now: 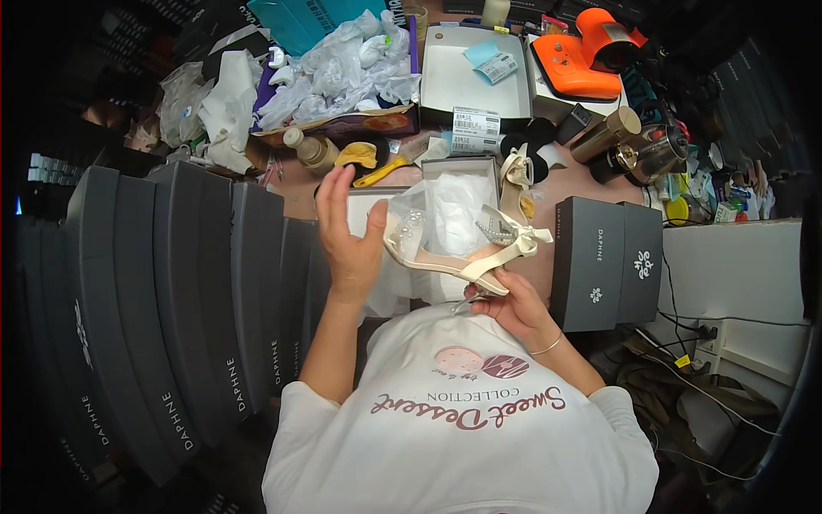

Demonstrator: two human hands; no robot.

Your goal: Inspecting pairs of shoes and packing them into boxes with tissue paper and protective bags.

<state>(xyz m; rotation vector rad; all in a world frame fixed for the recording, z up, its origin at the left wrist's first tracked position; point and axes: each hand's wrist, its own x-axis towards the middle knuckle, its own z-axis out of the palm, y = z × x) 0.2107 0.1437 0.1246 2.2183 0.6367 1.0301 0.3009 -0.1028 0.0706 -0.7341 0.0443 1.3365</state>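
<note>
Over the open shoebox (485, 168) I have a cream strappy sandal (454, 264) lying on its side, its ankle strap tied in a bow at the right. My right hand (518, 310) grips it by the heel end. Something small and shiny shows by those fingers, too little to name. My left hand (349, 244) is raised at the toe end with fingers stretched up and thumb apart. A clear film or strap with beads covers the toe. White tissue paper (458, 210) fills the box behind. Another cream sandal (516, 176) stands just beyond the box's right side.
Dark shoeboxes (193, 300) are stacked along my left, and more shoeboxes (591, 257) stand at the right. Behind are a bin of crumpled plastic bags (342, 81), a pump bottle (310, 152), a yellow-handled brush (379, 171), a tray (445, 81), an orange machine (582, 64) and a glass pot (659, 150).
</note>
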